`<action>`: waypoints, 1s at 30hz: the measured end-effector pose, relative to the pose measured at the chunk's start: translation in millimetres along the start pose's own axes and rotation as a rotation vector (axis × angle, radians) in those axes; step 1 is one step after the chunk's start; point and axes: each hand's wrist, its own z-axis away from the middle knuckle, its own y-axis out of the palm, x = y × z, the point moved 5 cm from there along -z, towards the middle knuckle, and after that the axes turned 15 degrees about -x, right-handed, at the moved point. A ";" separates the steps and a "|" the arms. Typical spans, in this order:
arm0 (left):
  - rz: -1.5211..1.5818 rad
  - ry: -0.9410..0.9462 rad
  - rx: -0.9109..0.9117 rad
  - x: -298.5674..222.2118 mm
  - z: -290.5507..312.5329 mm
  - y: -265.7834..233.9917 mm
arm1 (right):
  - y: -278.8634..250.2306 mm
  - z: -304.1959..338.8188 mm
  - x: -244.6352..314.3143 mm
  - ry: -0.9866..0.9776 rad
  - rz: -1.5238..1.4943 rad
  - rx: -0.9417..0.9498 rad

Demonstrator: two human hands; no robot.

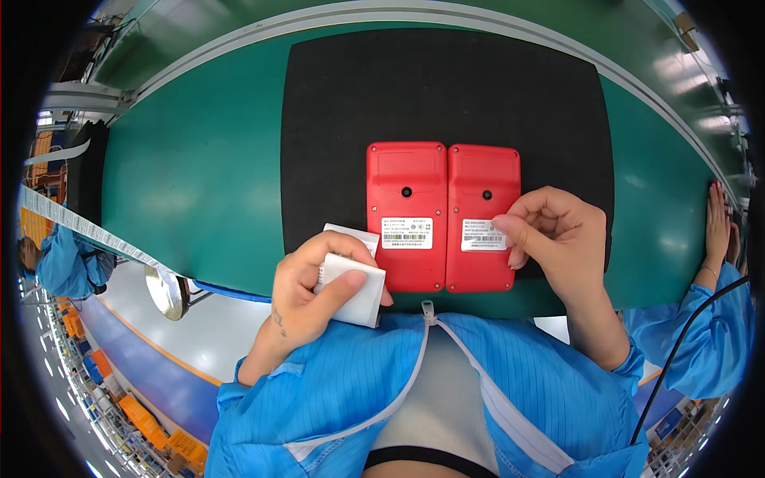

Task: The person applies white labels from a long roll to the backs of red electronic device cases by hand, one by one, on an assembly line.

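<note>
Two red plastic device housings lie side by side, back up, on a black mat. The left housing and the right housing each carry a white label across the middle. My right hand has its fingers curled, and thumb and forefinger press on the right end of the right housing's label. My left hand holds a small white stack of label sheets at the mat's near-left corner, thumb on top.
The mat lies on a green conveyor belt with a grey rail behind it. Another person's hand and blue sleeve rest on the belt at the far right. A strip of white labels hangs at the left.
</note>
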 end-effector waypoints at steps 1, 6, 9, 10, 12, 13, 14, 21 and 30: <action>0.049 0.000 0.013 -0.2 -0.2 0.3 | -0.1 -0.3 -0.4 0.001 0.000 0.000; 0.120 -0.031 0.007 2.4 -0.5 -0.1 | -0.5 0.2 -1.4 0.012 -0.008 -0.004; 0.110 -0.013 -0.007 4.0 -0.9 -0.9 | -0.2 0.3 -1.3 -0.004 0.024 -0.002; 0.096 0.014 -0.013 3.9 -1.1 -1.4 | 0.0 0.4 -0.7 -0.005 0.024 -0.002; 0.087 0.023 -0.016 4.2 -1.6 -1.8 | 0.3 0.7 0.7 -0.024 0.128 -0.014; 0.077 0.031 -0.020 4.1 -2.0 -2.1 | 1.1 1.3 1.7 -0.026 0.129 -0.015; 0.079 0.033 -0.019 3.7 -2.4 -1.8 | 1.5 2.2 3.3 -0.047 0.165 -0.027; 0.033 -0.009 -0.066 2.8 -1.0 -3.1 | 5.8 4.5 17.1 -0.337 0.443 -0.119; -0.098 -0.009 -0.079 0.0 -0.5 1.8 | 26.3 16.9 26.8 -0.390 0.385 0.006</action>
